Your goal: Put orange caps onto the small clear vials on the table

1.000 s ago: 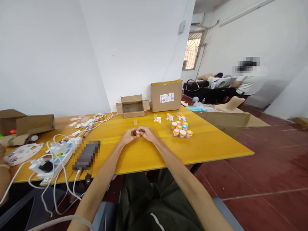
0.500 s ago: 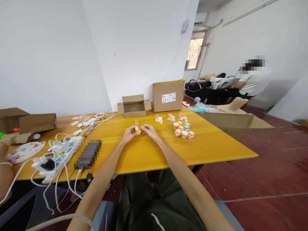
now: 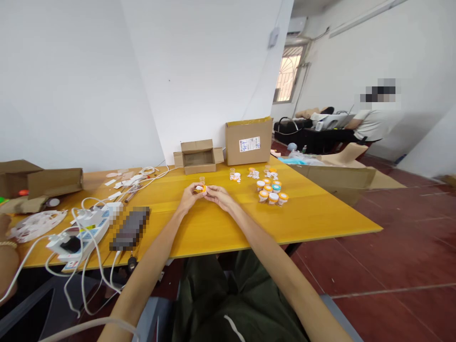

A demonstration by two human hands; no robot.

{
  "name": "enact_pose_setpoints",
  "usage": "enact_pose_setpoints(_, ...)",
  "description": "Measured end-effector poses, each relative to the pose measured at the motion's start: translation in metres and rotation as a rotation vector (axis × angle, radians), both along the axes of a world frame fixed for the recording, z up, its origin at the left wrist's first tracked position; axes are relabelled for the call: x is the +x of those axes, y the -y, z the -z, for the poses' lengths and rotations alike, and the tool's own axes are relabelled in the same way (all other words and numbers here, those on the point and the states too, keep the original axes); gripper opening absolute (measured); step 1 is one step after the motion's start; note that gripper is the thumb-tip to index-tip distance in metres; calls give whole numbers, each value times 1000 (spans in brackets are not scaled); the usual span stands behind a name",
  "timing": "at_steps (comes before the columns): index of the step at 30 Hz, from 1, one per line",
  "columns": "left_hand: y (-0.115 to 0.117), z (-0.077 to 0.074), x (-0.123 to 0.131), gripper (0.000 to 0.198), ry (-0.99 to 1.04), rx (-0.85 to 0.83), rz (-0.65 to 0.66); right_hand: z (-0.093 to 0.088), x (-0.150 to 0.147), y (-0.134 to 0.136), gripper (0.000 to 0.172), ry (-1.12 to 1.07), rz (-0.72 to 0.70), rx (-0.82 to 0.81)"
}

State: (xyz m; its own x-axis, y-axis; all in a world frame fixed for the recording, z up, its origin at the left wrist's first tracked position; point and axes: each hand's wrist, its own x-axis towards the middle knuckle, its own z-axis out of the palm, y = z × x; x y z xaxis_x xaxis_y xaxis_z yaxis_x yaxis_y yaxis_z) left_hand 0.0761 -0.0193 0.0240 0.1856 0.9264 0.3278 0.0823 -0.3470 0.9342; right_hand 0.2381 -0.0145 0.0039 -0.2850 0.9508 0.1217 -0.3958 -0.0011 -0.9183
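Note:
My left hand (image 3: 190, 195) is closed around a small orange jar lid (image 3: 204, 189) with white bits at it, held just above the table. From the right, my right hand (image 3: 218, 195) meets it, fingertips pinched at the lid's edge. What exactly lies between the fingertips is too small to make out. Just behind the hands stands a small clear cup (image 3: 202, 180), its lower part hidden by my left hand. To the right, several lidded jars (image 3: 273, 197) with orange, white and teal tops stand grouped together.
Behind the jars lie loose white pieces (image 3: 253, 175) with clear cups and lids. An open carton (image 3: 200, 161) and a taller cardboard box (image 3: 248, 145) stand against the wall. Left are a power strip (image 3: 96, 232), tangled cables and a phone (image 3: 131, 229). Another person's arm (image 3: 7, 259) shows at far left.
My right hand has moved left and met the lid in my left hand. The lid has turned a little, showing its orange side towards the right.

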Motion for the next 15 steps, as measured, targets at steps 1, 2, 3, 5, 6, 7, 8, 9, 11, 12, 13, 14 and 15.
enact_pose_setpoints(1,0,0,-1,40,-5,-2,2,0,0,0,10,3,1,3)
enact_pose_setpoints(2,0,-1,-1,40,-9,-4,7,0,1,0,10,8,3,7)
enact_pose_setpoints(3,0,-1,-1,39,-11,-6,13,0,1,0,10,13,4,11)
enact_pose_setpoints(5,-1,-1,-2,39,-14,-6,19,-1,0,1,10,22,6,14)
enact_pose_setpoints(6,-1,-1,-2,38,-16,-4,21,-2,0,2,11,25,6,10)
enact_pose_setpoints(7,-1,-1,-2,38,-17,-3,22,-2,0,3,11,26,7,4)
enact_pose_setpoints(8,-1,-1,-2,38,-17,-2,22,-2,0,3,11,29,9,-3)
enact_pose_setpoints(9,-1,-1,-2,38,-14,-3,23,-2,1,3,11,32,9,-7)
enact_pose_setpoints(11,0,-1,-1,39,-5,-7,29,-2,2,4,10,43,3,-8)
enact_pose_setpoints(12,0,-1,-1,39,-2,-8,33,-2,2,4,11,50,-1,-5)
enact_pose_setpoints(13,1,-1,-1,39,0,-6,36,-2,3,4,11,58,-5,-2)
enact_pose_setpoints(14,1,-1,-1,39,-1,-1,38,-2,3,4,12,64,-7,-1)
enact_pose_setpoints(15,1,-1,-1,38,-3,5,40,-3,4,4,12,69,-7,-5)
